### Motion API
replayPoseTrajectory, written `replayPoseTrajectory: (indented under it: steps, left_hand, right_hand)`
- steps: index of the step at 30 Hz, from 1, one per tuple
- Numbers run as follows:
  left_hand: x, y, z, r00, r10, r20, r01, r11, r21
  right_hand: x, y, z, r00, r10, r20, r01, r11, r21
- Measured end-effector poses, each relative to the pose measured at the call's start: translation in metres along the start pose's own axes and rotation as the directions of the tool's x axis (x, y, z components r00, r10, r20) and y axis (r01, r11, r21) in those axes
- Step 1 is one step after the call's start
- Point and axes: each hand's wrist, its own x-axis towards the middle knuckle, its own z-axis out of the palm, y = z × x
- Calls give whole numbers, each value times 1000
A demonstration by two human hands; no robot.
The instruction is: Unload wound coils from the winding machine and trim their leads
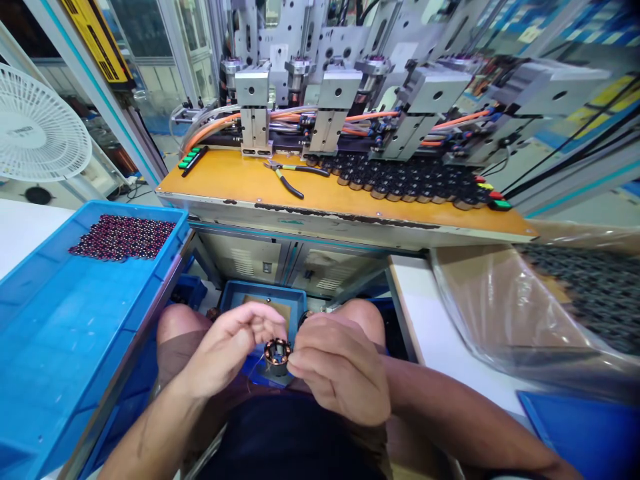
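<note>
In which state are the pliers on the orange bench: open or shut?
Open: the pliers lie with their handles spread apart; the jaws are too small to judge.

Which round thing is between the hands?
The copper-wound ring, alone between the left hand and right hand; the black-topped pieces on the orange bench are crowded together.

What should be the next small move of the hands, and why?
Perhaps the left hand should gently pinch the thin wire: it seems to stick out beside the copper-wound ring on that hand's side, while the right hand has fingertips at the opposite side.
</note>
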Motion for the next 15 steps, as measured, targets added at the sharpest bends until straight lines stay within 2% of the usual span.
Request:
replayPoseTrajectory:
  steps: [2, 4, 7, 10, 13, 15]
  left_hand:
    - [2, 3, 0, 982, -180, 59, 177, 982, 61]
    - [2, 5, -1, 971, -234, 57, 229, 970, 83]
    - [2, 8, 0, 988, -152, 23, 149, 982, 116]
    - [1, 7, 3, 999, -44, 3, 43, 988, 151]
    - [0, 2, 7, 995, 94, -38, -88, 985, 148]
    - [-1, -1, 8, 983, 183, -32, -179, 977, 114]
  right_hand:
    - [-1, 5, 1, 993, -112, -40, 109, 992, -68]
    - [-2, 9, 0, 984, -169, -50, 162, 979, -125]
    - [-1, 12, -3, 994, -107, 2, 106, 988, -116]
    - [3, 8, -7, 1000, 19, 25, -16, 992, -124]
    - [9, 4, -9, 991, 133, 28, -127, 979, -160]
    - [12, 3, -9, 986, 164, 37, -156, 974, -167]
